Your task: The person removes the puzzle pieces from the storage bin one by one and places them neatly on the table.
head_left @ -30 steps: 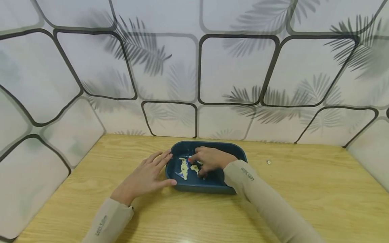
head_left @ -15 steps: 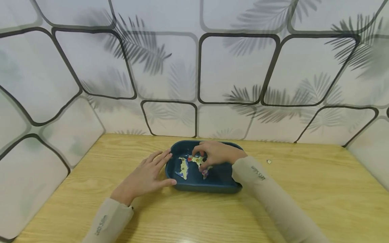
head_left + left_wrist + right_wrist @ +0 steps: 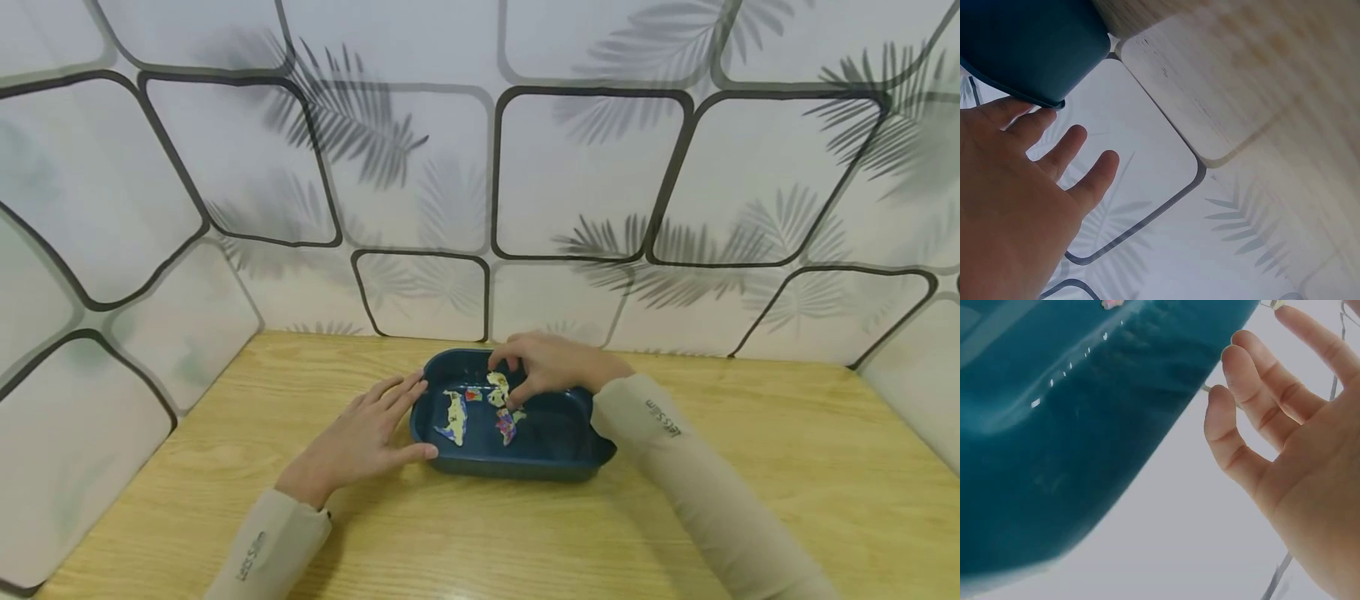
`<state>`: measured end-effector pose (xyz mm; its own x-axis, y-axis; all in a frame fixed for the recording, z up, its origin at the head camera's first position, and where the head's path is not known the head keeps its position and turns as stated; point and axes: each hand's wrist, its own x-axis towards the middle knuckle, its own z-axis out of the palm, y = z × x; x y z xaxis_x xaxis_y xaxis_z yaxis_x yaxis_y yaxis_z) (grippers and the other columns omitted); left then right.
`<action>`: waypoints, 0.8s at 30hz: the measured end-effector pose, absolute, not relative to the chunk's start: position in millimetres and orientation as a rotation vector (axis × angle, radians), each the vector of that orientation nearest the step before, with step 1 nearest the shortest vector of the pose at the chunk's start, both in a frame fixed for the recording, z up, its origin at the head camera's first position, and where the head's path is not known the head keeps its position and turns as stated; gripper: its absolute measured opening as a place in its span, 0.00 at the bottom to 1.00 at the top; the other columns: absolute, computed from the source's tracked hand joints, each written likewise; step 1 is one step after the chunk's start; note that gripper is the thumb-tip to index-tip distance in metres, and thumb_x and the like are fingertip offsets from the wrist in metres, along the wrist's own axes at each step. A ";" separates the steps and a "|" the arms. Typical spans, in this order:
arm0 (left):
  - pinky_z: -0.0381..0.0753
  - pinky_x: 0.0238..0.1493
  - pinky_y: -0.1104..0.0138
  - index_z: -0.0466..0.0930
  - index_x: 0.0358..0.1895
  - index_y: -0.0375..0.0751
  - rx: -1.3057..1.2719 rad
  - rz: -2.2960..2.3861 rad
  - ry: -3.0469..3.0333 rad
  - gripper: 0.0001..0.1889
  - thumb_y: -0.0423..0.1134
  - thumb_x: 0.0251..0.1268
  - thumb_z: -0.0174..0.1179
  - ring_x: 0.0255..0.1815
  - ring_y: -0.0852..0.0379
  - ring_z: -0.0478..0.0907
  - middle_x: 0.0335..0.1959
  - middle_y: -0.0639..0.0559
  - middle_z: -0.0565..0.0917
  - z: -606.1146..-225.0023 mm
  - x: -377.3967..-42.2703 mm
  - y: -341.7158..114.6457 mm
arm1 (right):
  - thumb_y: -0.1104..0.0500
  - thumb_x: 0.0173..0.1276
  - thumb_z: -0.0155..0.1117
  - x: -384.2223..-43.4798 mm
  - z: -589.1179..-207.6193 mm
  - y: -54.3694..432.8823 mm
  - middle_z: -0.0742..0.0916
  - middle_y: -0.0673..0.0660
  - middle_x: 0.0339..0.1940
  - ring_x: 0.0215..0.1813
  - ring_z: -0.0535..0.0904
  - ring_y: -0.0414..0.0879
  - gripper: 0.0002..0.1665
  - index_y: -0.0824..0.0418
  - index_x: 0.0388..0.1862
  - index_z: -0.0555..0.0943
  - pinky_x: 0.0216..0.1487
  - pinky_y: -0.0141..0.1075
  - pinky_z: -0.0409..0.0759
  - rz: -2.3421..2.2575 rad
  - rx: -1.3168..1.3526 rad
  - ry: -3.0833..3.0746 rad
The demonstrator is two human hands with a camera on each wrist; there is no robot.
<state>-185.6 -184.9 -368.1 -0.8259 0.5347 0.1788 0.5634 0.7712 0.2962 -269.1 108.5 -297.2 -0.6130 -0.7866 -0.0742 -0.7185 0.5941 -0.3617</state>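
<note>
A dark blue tray (image 3: 555, 442) holds several flat, irregular, map-like pieces. My right hand (image 3: 555, 362) is over its far side and pinches a pale yellow map-like piece (image 3: 497, 390) between thumb and forefinger. In the right wrist view a bit of this pale piece (image 3: 1279, 304) shows at the fingertip; the thumb is out of frame. My left hand (image 3: 360, 442), fingers extended, rests against the tray's left rim, thumb at the front corner. On the tray floor lie a long yellow piece with blue edges (image 3: 453, 417), a small red-and-green piece (image 3: 473, 395) and a purple-and-red piece (image 3: 506, 427).
The tray stands on a light wooden table (image 3: 480, 533), close to the patterned wall covering (image 3: 420, 292) behind it. A tiny shiny object seen earlier on the table at right is now hidden by the right arm.
My right hand has drawn back to the upper right, shifting the pale yellow piece from beside the red one. The purple-and-red piece is now uncovered. My left hand has stayed at the rim.
</note>
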 end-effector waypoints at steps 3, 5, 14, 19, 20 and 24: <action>0.59 0.69 0.36 0.61 0.78 0.33 -0.894 -0.513 -2.871 0.47 0.66 0.68 0.58 0.77 0.36 0.57 0.80 0.42 0.58 -367.7 -185.9 -184.7 | 0.52 0.62 0.78 -269.3 -293.0 112.7 0.78 0.54 0.40 0.33 0.71 0.44 0.31 0.61 0.62 0.81 0.38 0.38 0.74 -0.431 -1.231 2.606; 0.59 0.69 0.36 0.60 0.78 0.33 -0.893 -0.514 -2.876 0.47 0.66 0.68 0.58 0.77 0.36 0.57 0.80 0.42 0.58 -367.7 -185.7 -184.7 | 0.52 0.63 0.77 -270.3 -291.7 115.9 0.78 0.54 0.40 0.34 0.71 0.44 0.31 0.61 0.63 0.81 0.39 0.39 0.74 -0.420 -1.235 2.610; 0.60 0.68 0.36 0.60 0.78 0.33 -0.886 -0.523 -2.887 0.48 0.67 0.68 0.58 0.77 0.36 0.57 0.80 0.41 0.58 -368.1 -184.9 -185.4 | 0.52 0.62 0.79 -270.9 -285.5 130.7 0.80 0.54 0.40 0.35 0.74 0.45 0.31 0.62 0.61 0.81 0.42 0.44 0.77 -0.417 -1.232 2.641; 0.59 0.69 0.36 0.60 0.78 0.32 -0.898 -0.515 -2.871 0.48 0.67 0.68 0.56 0.77 0.35 0.56 0.80 0.41 0.59 -368.7 -185.2 -185.8 | 0.50 0.62 0.78 -271.2 -284.5 140.8 0.80 0.54 0.40 0.35 0.74 0.45 0.31 0.62 0.60 0.81 0.42 0.45 0.78 -0.390 -1.211 2.657; 0.58 0.69 0.36 0.60 0.78 0.32 -0.899 -0.514 -2.869 0.48 0.68 0.69 0.56 0.77 0.35 0.56 0.80 0.41 0.59 -368.8 -185.2 -185.7 | 0.51 0.62 0.78 -271.1 -284.5 142.9 0.80 0.54 0.40 0.35 0.74 0.45 0.31 0.62 0.60 0.81 0.43 0.45 0.78 -0.393 -1.207 2.658; 0.57 0.70 0.36 0.59 0.78 0.32 -0.900 -0.515 -2.873 0.49 0.68 0.69 0.55 0.78 0.36 0.54 0.80 0.42 0.57 -369.0 -184.7 -184.8 | 0.51 0.63 0.77 -270.4 -285.6 153.6 0.80 0.54 0.42 0.36 0.74 0.45 0.30 0.63 0.61 0.82 0.43 0.45 0.77 -0.423 -1.175 2.661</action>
<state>-184.7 -184.8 -369.0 -0.8230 0.5384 0.1810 0.5677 0.7700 0.2912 -270.4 153.6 -285.6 -0.6632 -0.7453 -0.0680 -0.6876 0.6427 -0.3379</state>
